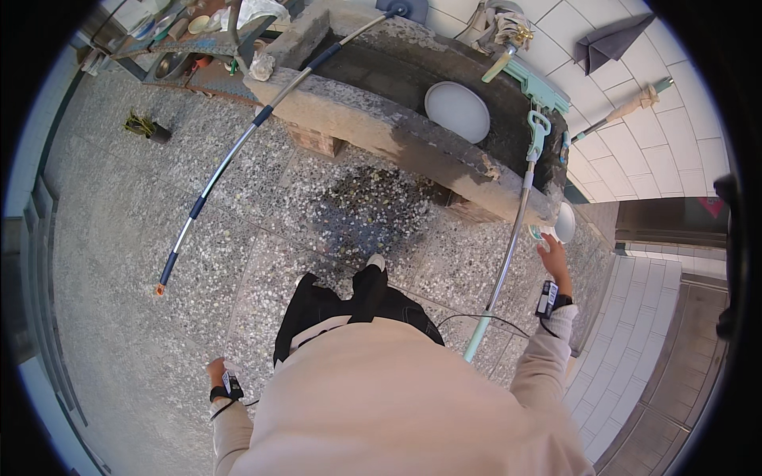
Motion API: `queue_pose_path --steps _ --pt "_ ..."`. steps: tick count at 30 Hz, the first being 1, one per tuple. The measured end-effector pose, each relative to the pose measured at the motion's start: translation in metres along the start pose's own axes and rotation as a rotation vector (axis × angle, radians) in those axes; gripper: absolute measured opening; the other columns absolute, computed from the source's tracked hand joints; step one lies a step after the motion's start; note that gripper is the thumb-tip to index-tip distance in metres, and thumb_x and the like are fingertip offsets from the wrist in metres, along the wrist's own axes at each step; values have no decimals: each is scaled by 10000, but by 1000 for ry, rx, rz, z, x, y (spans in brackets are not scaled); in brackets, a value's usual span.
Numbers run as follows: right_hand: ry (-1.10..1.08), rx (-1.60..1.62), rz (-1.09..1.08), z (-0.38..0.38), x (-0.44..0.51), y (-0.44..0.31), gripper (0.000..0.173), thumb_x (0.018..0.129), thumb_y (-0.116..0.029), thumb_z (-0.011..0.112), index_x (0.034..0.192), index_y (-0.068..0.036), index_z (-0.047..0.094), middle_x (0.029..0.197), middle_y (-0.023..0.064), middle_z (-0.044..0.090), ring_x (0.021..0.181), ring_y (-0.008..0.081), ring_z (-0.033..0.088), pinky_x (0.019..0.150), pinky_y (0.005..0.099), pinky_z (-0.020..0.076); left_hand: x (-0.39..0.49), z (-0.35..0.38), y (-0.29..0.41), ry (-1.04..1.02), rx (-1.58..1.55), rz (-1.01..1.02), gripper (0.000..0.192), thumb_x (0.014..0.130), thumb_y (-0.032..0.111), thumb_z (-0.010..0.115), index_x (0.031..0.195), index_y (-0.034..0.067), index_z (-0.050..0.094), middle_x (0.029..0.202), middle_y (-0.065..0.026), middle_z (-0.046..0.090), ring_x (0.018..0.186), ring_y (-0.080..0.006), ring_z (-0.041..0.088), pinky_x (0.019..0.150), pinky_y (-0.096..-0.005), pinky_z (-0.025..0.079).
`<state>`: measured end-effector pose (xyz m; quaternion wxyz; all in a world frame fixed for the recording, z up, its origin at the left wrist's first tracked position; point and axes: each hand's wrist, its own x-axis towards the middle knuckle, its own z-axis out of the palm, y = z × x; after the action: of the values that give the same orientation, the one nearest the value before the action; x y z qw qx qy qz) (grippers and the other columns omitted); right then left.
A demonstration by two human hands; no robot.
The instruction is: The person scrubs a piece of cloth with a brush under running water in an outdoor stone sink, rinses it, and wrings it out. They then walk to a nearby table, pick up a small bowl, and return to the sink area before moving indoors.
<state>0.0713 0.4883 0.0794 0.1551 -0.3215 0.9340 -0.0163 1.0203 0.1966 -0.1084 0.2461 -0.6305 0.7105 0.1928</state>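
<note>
My right hand point(553, 257) reaches out at the right, fingers spread, close to a round white lid or basin point(564, 223) and a white container point(539, 232) beside the trough's end. Whether its fingertips touch the container, I cannot tell. Low at the left, my left hand point(216, 370) hangs over the speckled floor, its fingers largely hidden. A mop with a green sponge head point(536, 86) and metal pole point(512, 244) leans over the rim of a concrete trough point(381, 113). Another pole with dark blue grips point(229, 157) leans across the trough's left part. A round white basin point(457, 112) lies inside the trough.
A metal shelf point(196, 44) with bowls stands at the upper left, near a small potted plant point(158, 132) on the floor. A brass tap point(522, 35) and a grey cloth point(613, 44) are at the tiled wall. The floor before me has a dark wet patch point(375, 214).
</note>
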Motion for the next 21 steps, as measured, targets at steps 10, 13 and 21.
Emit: queue_pose_path --steps 10,13,21 --pt "-170 -127 -126 22 -34 -157 431 789 -325 578 1195 -213 491 1297 104 422 1254 335 283 1014 471 187 -5 -114 -3 429 -420 -477 395 665 39 605 1057 35 555 1089 -190 540 984 -340 509 821 -452 413" --pt "-231 -144 -180 24 -55 -174 422 794 -326 575 1186 -193 495 1309 95 408 1257 333 278 1003 478 214 -16 -110 2 382 -205 -642 559 657 43 629 1188 56 456 1214 -195 452 1211 -339 310 949 -475 299" --pt "-305 -258 -283 -18 -69 -214 430 790 -228 598 1194 -141 480 1283 113 428 1239 333 301 1020 423 225 -3 -47 -48 -80 -692 -564 590 674 402 656 1167 107 524 1156 -198 517 1144 -306 435 994 -433 236"
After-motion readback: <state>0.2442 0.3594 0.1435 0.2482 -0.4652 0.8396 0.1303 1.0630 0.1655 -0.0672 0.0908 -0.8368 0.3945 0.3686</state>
